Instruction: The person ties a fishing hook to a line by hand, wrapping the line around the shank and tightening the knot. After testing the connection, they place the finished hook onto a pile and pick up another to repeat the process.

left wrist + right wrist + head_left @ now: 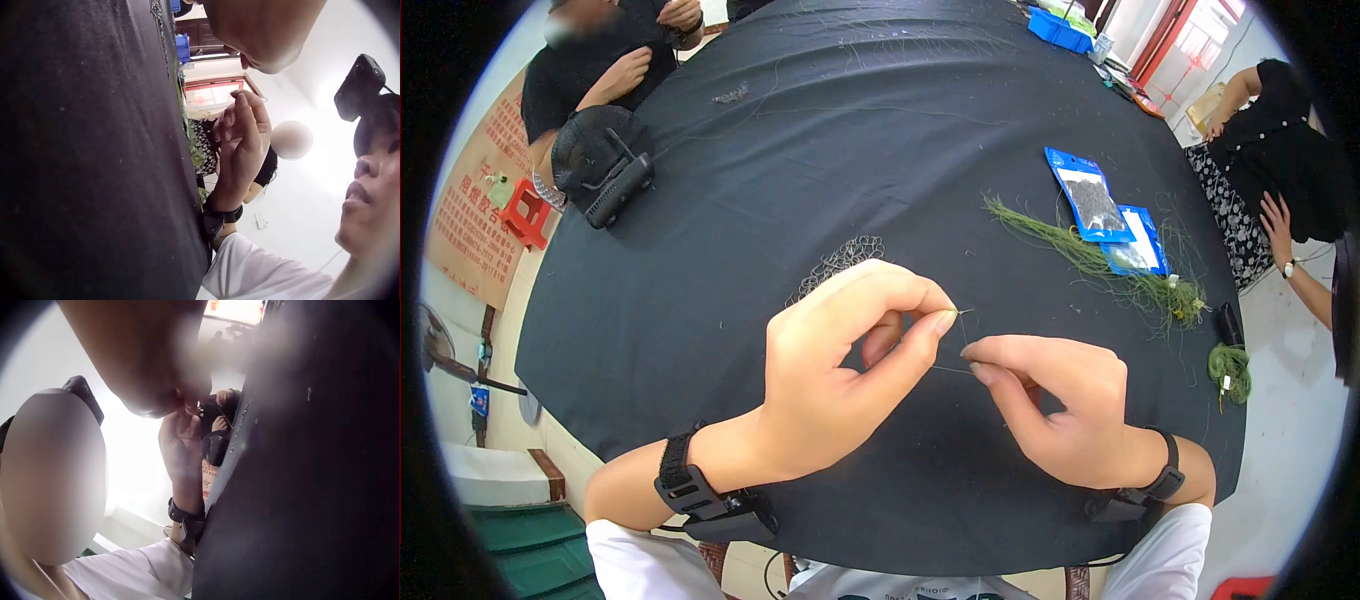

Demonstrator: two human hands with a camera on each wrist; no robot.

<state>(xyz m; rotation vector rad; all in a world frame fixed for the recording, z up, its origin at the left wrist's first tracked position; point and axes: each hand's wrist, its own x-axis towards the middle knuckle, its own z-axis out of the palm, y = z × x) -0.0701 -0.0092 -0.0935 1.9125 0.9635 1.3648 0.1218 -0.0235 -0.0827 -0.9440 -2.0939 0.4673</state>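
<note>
In the head view the left hand (840, 370) pinches a small thin piece (963, 311) between thumb and forefinger, too fine to identify. A thin line (952, 369) runs from there toward the right hand (1060, 405), whose thumb and forefinger are pinched together at its end. Both hands are raised over the dark cloth, fingertips close but apart. Behind the left hand lies a heap of small metal rings or hooks (840, 265). The left wrist view shows the right hand (240, 144) with thumb and forefinger together; the right wrist view shows the left hand (181, 450), partly hidden.
Green strands (1050, 235) and two blue packets (1090, 195) lie at the right, with a green bundle (1229, 374) by the edge. A black fan (605, 165) stands at the left. A blue tray (1060, 32) is far back. Other people are at both sides.
</note>
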